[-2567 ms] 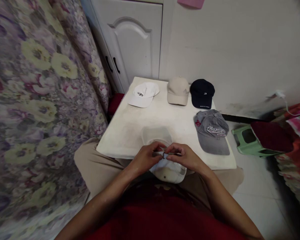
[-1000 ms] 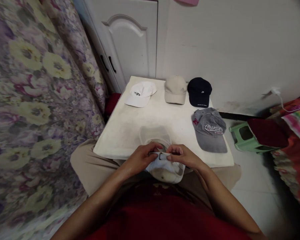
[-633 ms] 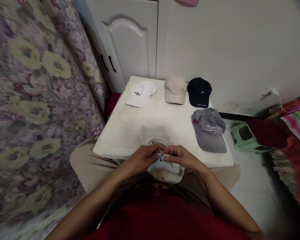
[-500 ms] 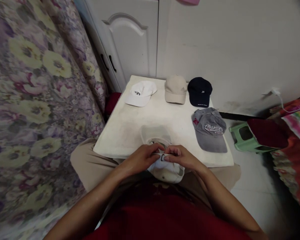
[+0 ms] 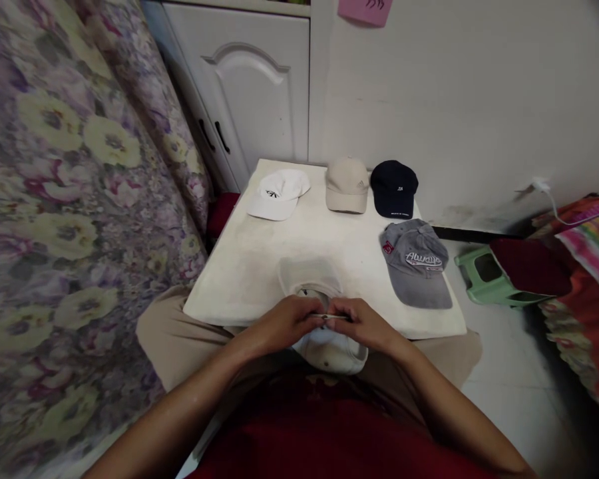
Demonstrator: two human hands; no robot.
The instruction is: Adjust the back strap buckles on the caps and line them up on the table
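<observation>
A pale baseball cap [image 5: 329,351] lies at the table's near edge, its brim pointing away from me and its crown hanging toward my lap. My left hand [image 5: 295,318] pinches the cap's back strap from the left. From the right, my right hand [image 5: 360,321] grips the same strap, with the fingertips of both hands almost meeting. The strap shows edge-on as a thin light line between them, and its buckle is mostly hidden by my fingers.
On the cream-covered table [image 5: 239,279] lie a white cap [image 5: 279,193], a beige cap [image 5: 347,185], a navy cap [image 5: 394,188] and a grey cap [image 5: 416,264]. A floral curtain [image 5: 80,199] hangs at left. A green stool [image 5: 484,273] stands at right.
The strap has turned from showing its flat face and buckle to lying edge-on, and my fingers have closed over the buckle. My view has tipped slightly upward.
</observation>
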